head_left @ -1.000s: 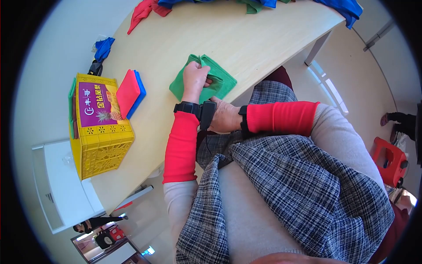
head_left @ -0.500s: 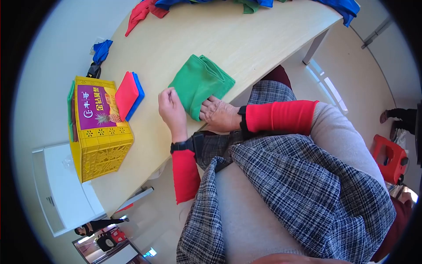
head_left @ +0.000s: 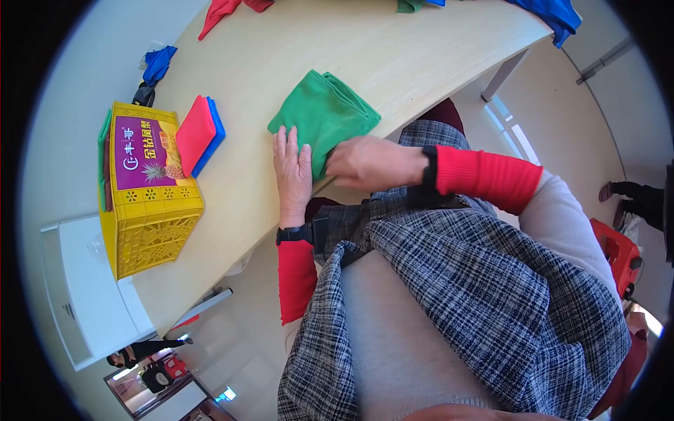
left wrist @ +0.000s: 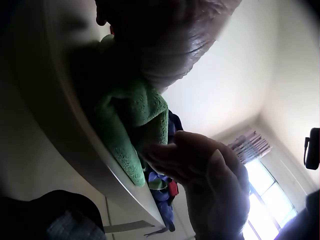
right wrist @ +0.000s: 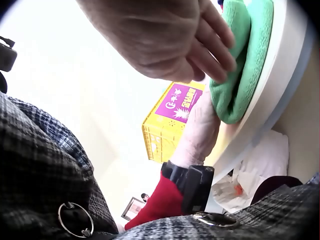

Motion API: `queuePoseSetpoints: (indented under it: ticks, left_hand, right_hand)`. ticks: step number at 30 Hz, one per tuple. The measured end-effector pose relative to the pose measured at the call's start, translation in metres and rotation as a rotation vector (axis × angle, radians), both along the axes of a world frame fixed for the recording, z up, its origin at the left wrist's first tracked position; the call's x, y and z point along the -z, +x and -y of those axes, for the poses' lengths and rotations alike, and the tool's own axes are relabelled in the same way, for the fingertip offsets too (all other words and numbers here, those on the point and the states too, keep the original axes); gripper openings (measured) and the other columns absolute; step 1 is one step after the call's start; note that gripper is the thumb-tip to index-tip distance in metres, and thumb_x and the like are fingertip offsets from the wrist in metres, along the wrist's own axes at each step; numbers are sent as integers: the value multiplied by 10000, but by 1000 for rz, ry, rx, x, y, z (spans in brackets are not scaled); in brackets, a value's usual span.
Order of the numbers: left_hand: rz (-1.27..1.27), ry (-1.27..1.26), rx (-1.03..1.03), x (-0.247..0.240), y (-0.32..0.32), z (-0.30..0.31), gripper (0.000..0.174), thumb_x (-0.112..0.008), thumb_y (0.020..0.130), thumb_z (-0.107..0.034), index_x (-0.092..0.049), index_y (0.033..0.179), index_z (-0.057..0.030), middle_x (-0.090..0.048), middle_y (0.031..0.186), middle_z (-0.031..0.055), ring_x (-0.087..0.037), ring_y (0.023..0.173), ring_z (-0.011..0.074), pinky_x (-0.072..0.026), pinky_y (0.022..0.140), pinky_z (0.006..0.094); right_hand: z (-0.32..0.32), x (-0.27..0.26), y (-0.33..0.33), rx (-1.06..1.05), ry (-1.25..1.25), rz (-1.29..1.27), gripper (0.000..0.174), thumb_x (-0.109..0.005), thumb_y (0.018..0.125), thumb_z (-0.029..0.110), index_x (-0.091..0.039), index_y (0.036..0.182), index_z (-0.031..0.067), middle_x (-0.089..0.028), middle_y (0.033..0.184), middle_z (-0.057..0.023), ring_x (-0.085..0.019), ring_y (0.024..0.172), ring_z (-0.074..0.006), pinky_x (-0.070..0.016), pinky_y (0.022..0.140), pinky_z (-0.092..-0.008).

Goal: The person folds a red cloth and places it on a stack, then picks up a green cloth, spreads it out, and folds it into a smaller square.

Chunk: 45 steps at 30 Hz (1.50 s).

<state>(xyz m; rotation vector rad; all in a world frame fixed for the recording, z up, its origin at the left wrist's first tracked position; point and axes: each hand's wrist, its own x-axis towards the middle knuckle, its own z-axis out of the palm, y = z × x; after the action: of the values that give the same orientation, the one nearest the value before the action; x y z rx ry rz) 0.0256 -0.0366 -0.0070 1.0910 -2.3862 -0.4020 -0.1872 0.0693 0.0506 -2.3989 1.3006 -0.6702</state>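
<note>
A folded green cloth lies on the table close to its near edge, with stacked layers showing at its right side. My left hand rests on the cloth's lower left edge, fingers straight and pointing away from me. Blurred in the head view, my right hand is at the cloth's near edge. From the right wrist, this hand shows its loosely extended fingers touching the thick green fold. In the left wrist view, the right hand's fingers reach toward the fold with the thumb raised.
A yellow crate with a pineapple label stands at the left of the table. Red and blue folded cloths lie beside it. Loose red and blue cloths lie along the far edge.
My left hand let go of the cloth's upper layer, moved left and down, and now lies on its edge. The right hand's fingers have come out from under the fold to the near edge.
</note>
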Motion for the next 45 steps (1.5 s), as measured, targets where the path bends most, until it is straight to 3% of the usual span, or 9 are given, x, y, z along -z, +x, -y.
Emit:
queuePoseSetpoints:
  ticks: [3,5,9,13,17,26,38,42,45]
  left_hand:
    - [-43,-32,-13,-7,-3,-8,496,-449,1060,-344,-480,1417,-1,-437,1484,227,-369,1414,370,-324,1153,431]
    - [-239,41,-37,-20,-5,-19,438,-554,1020,-300,-533,1346,-7,-530,1385,214,-483,1317,371,-400,1091,432]
    - [-107,-121,-104,-38,-7,-51,347,-718,885,-181,-578,1161,-25,-606,1168,180,-589,1109,366,-489,946,433]
    - [-53,-239,-147,-22,-11,-66,320,-759,763,-71,-554,1008,-44,-587,1025,155,-611,965,361,-522,812,439]
    - [23,-257,-266,-14,-13,-68,275,-715,761,-53,-531,965,-57,-567,974,145,-618,876,353,-527,715,440]
    - [199,-307,-357,-16,-20,-74,272,-671,773,-44,-501,986,-58,-551,992,140,-626,873,345,-540,703,433]
    - [189,-309,-263,-19,-25,-72,231,-612,794,36,-493,983,-25,-516,1003,160,-614,912,362,-536,749,444]
    - [195,-296,-239,-21,-25,-70,219,-613,803,33,-495,978,-24,-513,1000,165,-614,914,365,-538,750,441]
    - [197,-303,-240,-22,-24,-72,199,-611,812,30,-495,965,-25,-512,997,164,-621,886,363,-544,728,436]
  right_hand:
    - [-5,-17,-20,89,312,49,408,-720,793,171,-628,1174,54,-605,1266,-137,-531,1251,-326,-402,1089,-447]
    - [4,0,-30,242,-481,-43,374,-707,791,117,-650,1154,46,-636,1242,-128,-563,1228,-310,-433,1067,-429]
    - [25,20,-45,238,-439,-111,325,-669,808,93,-664,1129,35,-667,1180,-116,-583,1205,-287,-431,1073,-410]
    - [34,19,-48,170,-348,-213,324,-639,819,87,-660,1138,32,-671,1166,-109,-589,1195,-277,-434,1070,-399]
    - [41,7,-49,139,-376,-234,337,-623,822,105,-654,1148,27,-673,1158,-103,-596,1181,-274,-437,1067,-396]
    - [26,25,-55,130,-423,-297,339,-616,824,114,-649,1148,22,-677,1126,-103,-611,1146,-261,-443,1058,-403]
    - [11,24,-61,155,-488,-231,358,-619,819,111,-641,1164,18,-675,1137,-99,-617,1133,-255,-466,1029,-403]
    - [12,25,-58,194,-356,-161,363,-644,793,66,-658,1154,28,-680,1142,-103,-641,1095,-266,-507,979,-392]
    - [14,28,-53,275,-363,108,273,-616,842,94,-668,1108,61,-687,1087,-78,-656,986,-264,-547,862,-372]
